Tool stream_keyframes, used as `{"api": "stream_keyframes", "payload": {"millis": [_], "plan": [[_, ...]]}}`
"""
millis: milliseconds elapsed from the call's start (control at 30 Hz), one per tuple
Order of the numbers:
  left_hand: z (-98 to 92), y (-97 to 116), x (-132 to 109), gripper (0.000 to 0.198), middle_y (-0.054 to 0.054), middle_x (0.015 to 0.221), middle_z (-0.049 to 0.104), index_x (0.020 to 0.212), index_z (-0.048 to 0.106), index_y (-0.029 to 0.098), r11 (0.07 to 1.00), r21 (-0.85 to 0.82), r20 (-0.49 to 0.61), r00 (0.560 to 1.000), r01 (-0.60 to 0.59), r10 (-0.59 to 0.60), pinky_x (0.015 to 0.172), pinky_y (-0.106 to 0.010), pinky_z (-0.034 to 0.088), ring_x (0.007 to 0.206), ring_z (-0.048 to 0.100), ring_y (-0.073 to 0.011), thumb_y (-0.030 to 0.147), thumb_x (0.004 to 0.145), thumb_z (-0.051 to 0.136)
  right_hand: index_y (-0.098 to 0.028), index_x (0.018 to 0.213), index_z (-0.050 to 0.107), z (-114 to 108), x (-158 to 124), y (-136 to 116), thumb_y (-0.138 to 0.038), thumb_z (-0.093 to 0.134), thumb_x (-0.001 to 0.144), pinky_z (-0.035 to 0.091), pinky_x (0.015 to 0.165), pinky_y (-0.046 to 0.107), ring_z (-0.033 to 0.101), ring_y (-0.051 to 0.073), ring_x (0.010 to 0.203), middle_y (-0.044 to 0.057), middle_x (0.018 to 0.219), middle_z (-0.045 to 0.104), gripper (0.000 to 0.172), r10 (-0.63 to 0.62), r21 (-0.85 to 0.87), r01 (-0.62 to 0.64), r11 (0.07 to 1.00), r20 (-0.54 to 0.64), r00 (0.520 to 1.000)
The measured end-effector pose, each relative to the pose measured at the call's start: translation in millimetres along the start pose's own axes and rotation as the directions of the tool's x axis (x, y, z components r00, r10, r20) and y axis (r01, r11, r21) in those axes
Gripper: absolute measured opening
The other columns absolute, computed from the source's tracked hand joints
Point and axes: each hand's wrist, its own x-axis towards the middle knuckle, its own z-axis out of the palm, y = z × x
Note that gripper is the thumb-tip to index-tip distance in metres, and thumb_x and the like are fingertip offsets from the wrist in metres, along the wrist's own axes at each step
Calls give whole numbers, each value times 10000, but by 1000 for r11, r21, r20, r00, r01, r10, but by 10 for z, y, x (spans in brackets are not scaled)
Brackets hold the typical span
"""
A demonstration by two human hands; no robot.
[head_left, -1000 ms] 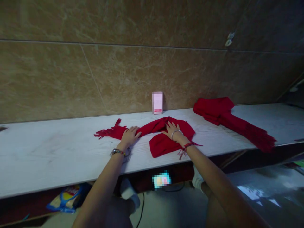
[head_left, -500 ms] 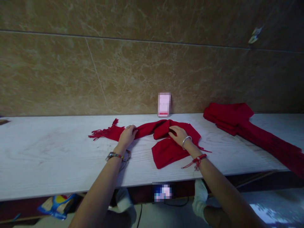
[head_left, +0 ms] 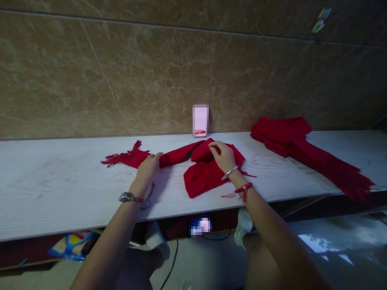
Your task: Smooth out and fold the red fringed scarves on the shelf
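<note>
A red fringed scarf (head_left: 196,169) lies bunched on the white tabletop (head_left: 60,189) in front of me. My left hand (head_left: 147,169) is closed on the scarf near its fringed left end. My right hand (head_left: 223,156) pinches a fold of the same scarf at its bunched middle, fingers curled into the cloth. A watch sits on my left wrist, a silver bangle and a red string on my right.
A second red scarf (head_left: 302,145) lies folded at the back right, its tail trailing to the table's front edge. A small pink card (head_left: 200,120) leans on the marble wall. Below the table are a blue-yellow bag (head_left: 72,245) and my white-socked feet.
Both hands went from lying flat on the scarf to gripping it. The right hand has gathered a fold at the middle, and the view has shifted slightly.
</note>
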Motion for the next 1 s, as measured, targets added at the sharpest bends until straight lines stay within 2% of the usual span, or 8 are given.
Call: {"api": "stream_keyframes", "payload": {"millis": [167, 367, 433, 500, 567, 633, 800, 1000], "plan": [[-164, -209, -127, 415, -192, 1106, 619, 1209, 567, 118, 982, 4, -45, 981, 188, -188, 833, -447, 490, 1044, 586, -343, 117, 854, 353, -99, 1105, 596, -453, 38, 362, -215, 324, 868, 484, 883, 318, 605, 209, 1033, 147, 1096, 661, 379, 352, 54, -351, 935, -253, 901], [-232, -46, -225, 429, -238, 1254, 506, 1268, 526, 84, 963, -113, -231, 936, 244, -264, 909, -579, 416, 1156, 486, -419, 172, 879, 369, -106, 958, 674, -620, -120, 672, -141, 432, 790, 493, 875, 402, 640, 248, 879, 171, 978, 681, 296, 430, -32, -436, 899, -122, 895], [-186, 146, -233, 419, -198, 1294, 503, 1271, 532, 118, 981, -150, -207, 967, 121, -151, 928, -514, 436, 1173, 491, -367, 219, 880, 419, -119, 990, 673, -568, -187, 612, -136, 450, 787, 466, 930, 409, 614, 258, 970, 170, 1049, 652, 302, 355, -74, -365, 928, -127, 926], [-119, 354, -241, 385, -140, 1246, 570, 1231, 562, 144, 958, -268, -108, 991, -106, 80, 950, -397, 449, 1124, 547, -268, 248, 873, 462, -148, 1043, 663, -489, -275, 505, -174, 455, 813, 429, 988, 424, 568, 263, 1076, 154, 1115, 616, 310, 177, -113, -193, 975, -132, 975], [-55, 536, -255, 378, -116, 1189, 624, 1183, 584, 141, 840, -462, -4, 948, -285, 319, 939, -338, 455, 1075, 584, -228, 294, 842, 524, -185, 1050, 665, -388, -403, 400, -238, 480, 838, 416, 1010, 445, 544, 259, 1122, 128, 1152, 600, 287, -43, -107, 36, 994, -70, 997], [-16, 666, -270, 385, -98, 1081, 680, 1139, 596, 137, 721, -622, 83, 890, -305, 448, 869, -310, 486, 973, 630, -210, 325, 804, 573, -207, 1038, 677, -277, -556, 335, -283, 523, 841, 415, 1015, 462, 529, 260, 1151, 112, 1212, 583, 261, -195, -74, 197, 978, 30, 980], [-40, 807, -283, 284, -71, 898, 708, 901, 648, 147, 615, -761, 119, 888, -207, 445, 756, -281, 490, 816, 643, -177, 351, 858, 455, -208, 1077, 681, -115, -788, 366, -254, 541, 848, 341, 1062, 529, 430, 297, 1263, 115, 1319, 533, 273, -278, -210, 300, 931, 126, 952], [-61, 817, -215, 163, -39, 806, 704, 826, 667, 162, 657, -732, 202, 865, -177, 458, 687, -272, 480, 727, 628, -173, 271, 720, 610, -204, 1156, 636, -280, -726, 574, -159, 441, 854, 420, 989, 474, 508, 279, 1175, 129, 1266, 570, 363, -169, -316, 165, 934, 16, 986]]}}
